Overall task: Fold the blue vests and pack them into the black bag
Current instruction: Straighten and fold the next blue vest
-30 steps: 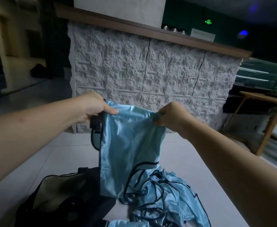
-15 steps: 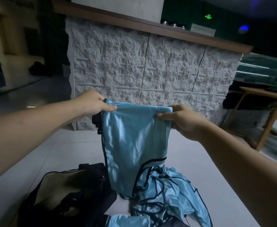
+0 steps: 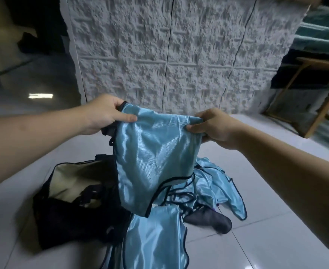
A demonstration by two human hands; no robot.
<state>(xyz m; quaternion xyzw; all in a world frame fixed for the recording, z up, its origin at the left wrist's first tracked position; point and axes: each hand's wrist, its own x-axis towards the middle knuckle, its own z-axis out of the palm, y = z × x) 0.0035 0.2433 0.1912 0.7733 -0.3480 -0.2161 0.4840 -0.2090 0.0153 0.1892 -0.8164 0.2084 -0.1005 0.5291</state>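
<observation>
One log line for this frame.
left hand, right hand: pinch shiny blue vest | open black bag: below-left | packing: pending

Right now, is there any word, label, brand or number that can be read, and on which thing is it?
None can be read in this picture.
Held blue vest: plain, no print showing.
Black bag: a small pale mark near its lower edge, too blurred to read.
</observation>
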